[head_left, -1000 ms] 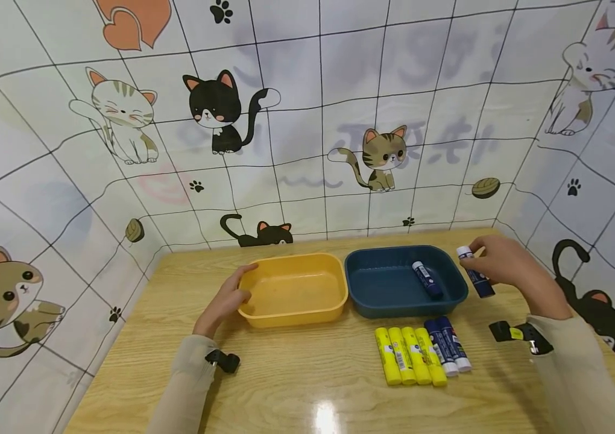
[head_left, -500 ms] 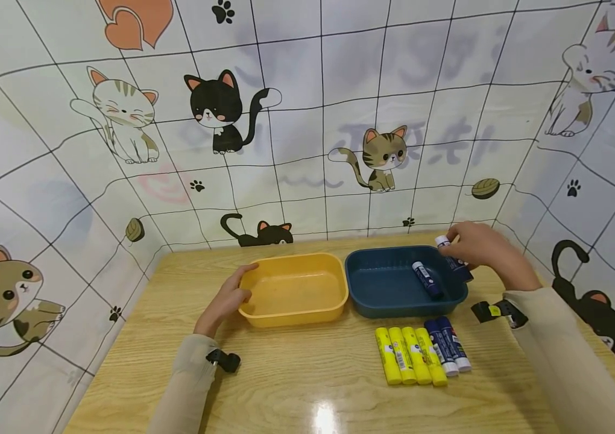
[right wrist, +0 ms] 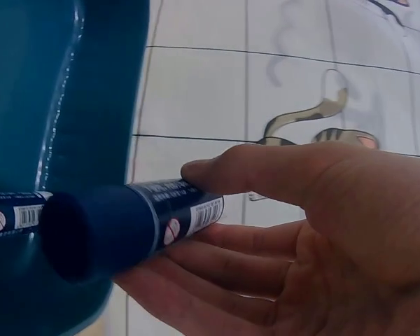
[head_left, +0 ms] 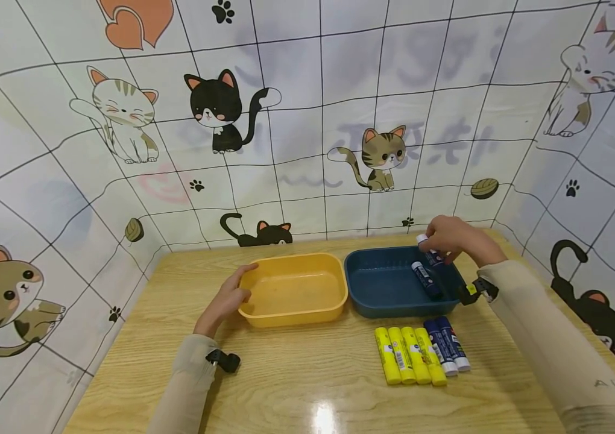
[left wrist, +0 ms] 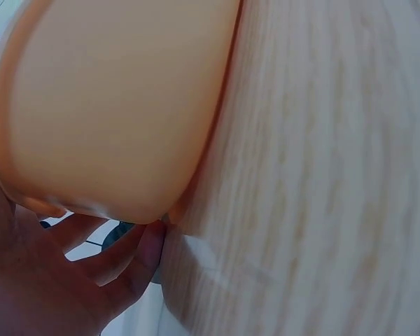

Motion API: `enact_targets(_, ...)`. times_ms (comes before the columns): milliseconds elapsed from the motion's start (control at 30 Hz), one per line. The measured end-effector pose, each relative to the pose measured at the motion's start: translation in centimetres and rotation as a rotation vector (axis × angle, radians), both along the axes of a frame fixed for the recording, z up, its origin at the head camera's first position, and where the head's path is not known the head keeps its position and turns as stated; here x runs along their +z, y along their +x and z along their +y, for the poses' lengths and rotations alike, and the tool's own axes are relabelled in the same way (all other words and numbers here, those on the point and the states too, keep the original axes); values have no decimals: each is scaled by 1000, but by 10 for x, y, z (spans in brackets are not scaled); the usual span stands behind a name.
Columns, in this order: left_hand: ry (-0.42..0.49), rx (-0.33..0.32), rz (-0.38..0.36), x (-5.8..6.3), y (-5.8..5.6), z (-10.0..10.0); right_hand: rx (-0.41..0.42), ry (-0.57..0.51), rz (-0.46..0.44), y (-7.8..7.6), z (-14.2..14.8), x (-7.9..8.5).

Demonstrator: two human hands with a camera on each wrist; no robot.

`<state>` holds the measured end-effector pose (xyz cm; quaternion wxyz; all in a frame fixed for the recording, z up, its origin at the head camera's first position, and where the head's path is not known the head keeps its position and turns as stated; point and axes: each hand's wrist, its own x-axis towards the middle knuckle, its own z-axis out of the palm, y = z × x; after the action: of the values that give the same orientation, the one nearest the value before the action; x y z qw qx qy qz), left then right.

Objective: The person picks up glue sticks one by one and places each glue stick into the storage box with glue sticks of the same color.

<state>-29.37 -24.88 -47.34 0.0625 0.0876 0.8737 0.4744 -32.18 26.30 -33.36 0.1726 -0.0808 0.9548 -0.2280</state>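
My right hand (head_left: 454,237) pinches a dark blue glue stick (right wrist: 171,213) with a white cap, tilted over the back right part of the blue plastic tray (head_left: 389,310). Thumb and fingers close on its barrel from opposite sides in the right wrist view. Another blue glue stick (head_left: 423,276) lies inside that tray, just below the held one. At the left, my left hand (head_left: 225,302) grips the left end of the yellow plastic tray (head_left: 296,317), thumb at its rim. The left wrist view has its fingers (left wrist: 119,260) against the tray's outer wall.
Several yellow glue sticks (head_left: 403,355) lie side by side in front of the blue tray, with two blue glue sticks (head_left: 451,343) beside them on the wooden table (head_left: 286,380). A cat-printed wall covering (head_left: 296,132) rises behind and at both sides.
My right hand has carried the blue glue stick leftward from beside the blue tray, across its right rim, to above its inside. The left hand stays on the yellow tray.
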Motion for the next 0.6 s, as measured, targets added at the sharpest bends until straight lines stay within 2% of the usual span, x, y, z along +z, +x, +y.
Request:
enact_targets(300, 5, 10, -10, 1, 1, 1, 55, 8, -141, -21, -12, -6)
enact_targets(600, 0, 12, -8, 0, 0, 0, 43, 17, -199, -33, -20, -29)
